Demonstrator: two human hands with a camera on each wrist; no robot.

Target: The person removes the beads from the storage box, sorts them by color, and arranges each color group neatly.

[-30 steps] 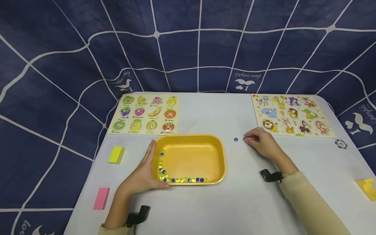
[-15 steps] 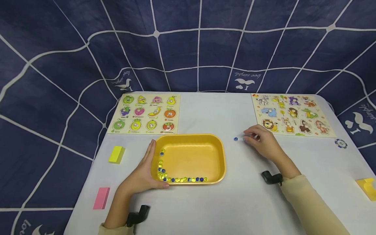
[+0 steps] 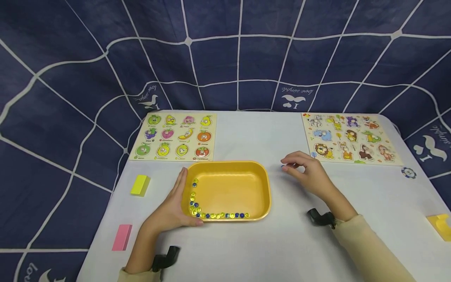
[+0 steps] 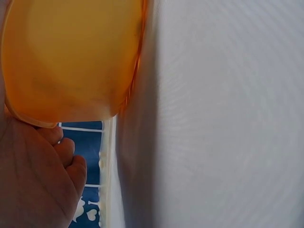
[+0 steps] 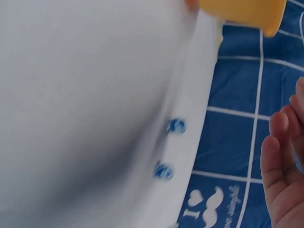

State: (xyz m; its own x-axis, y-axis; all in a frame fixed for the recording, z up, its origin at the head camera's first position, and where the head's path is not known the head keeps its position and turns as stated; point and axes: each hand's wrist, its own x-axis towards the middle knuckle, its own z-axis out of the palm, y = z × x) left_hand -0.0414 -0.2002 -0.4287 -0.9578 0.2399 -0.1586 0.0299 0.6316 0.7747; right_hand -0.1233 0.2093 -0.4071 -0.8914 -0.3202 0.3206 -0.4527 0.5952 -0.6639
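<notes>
My left hand (image 3: 172, 207) lies along the left end of the yellow tray (image 3: 262, 172), fingers straight against its far-left corner and thumb along the near rim. Inside the tray, several yellow and blue glass beads (image 3: 218, 216) line the left and near sides. My right hand (image 3: 310, 174) is right of the tray, with index fingertip and thumb tip close together at a small blue bead (image 3: 282, 166). Two blue beads, a nearer one (image 5: 164, 171) and a farther one (image 5: 176, 126), rest on the table in the right wrist view. I cannot tell whether the fingertips pinch a bead.
A fruit puzzle board (image 3: 174, 137) lies at the back left, an animal puzzle board (image 3: 352, 139) at the back right. Yellow (image 3: 140, 185) and pink (image 3: 121, 237) blocks are at the left. A poker chip (image 3: 408, 172) and a yellow piece (image 3: 440, 226) lie right.
My right hand has moved left from the right-hand blue bead to the left-hand one, covering the spot where the other lay. My left hand and the tray have stayed in place.
</notes>
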